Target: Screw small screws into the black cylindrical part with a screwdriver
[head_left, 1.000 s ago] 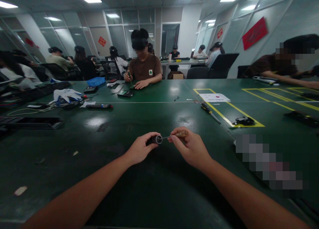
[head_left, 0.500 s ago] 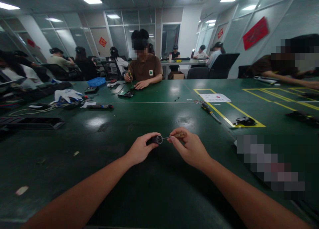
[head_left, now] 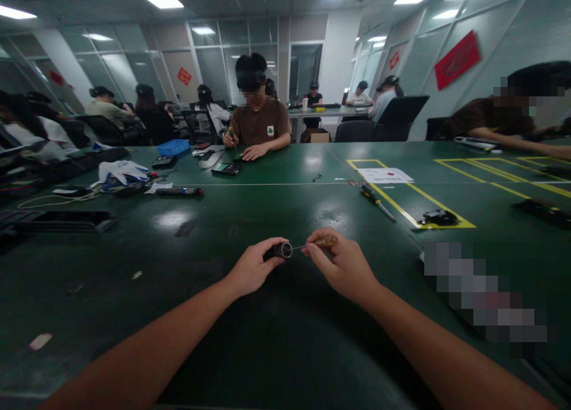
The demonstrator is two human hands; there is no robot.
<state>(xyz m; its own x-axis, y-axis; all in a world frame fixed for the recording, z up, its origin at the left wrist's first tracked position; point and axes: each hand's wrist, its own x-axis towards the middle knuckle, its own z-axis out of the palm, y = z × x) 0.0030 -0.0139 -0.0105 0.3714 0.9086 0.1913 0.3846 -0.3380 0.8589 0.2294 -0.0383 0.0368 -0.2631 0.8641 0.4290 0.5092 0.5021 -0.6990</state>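
Note:
Between the thumb and fingers of my left hand [head_left: 252, 267] is a dark cylindrical part [head_left: 282, 250] with a pale ring at its end, the ring facing right. What kind of part it is I cannot make out. My right hand [head_left: 341, 264] grips a small screwdriver [head_left: 325, 241] by its brownish, see-through handle. Its thin shaft points left, and the tip is at the ringed opening. Whether the tip touches anything inside is too small to tell. Both hands are just above the green table [head_left: 276, 350].
A yellow-and-black screwdriver [head_left: 378, 203] lies to the right, near black parts [head_left: 437, 218] and a paper sheet [head_left: 386, 175]. White gloves [head_left: 122, 173], cables and a dark tool [head_left: 179, 191] lie left. A co-worker [head_left: 259, 124] sits opposite; a blurred-out object [head_left: 484, 297] is at right.
My right hand and the screwdriver have shifted very slightly to the right. The left hand holds the cylindrical part almost unchanged.

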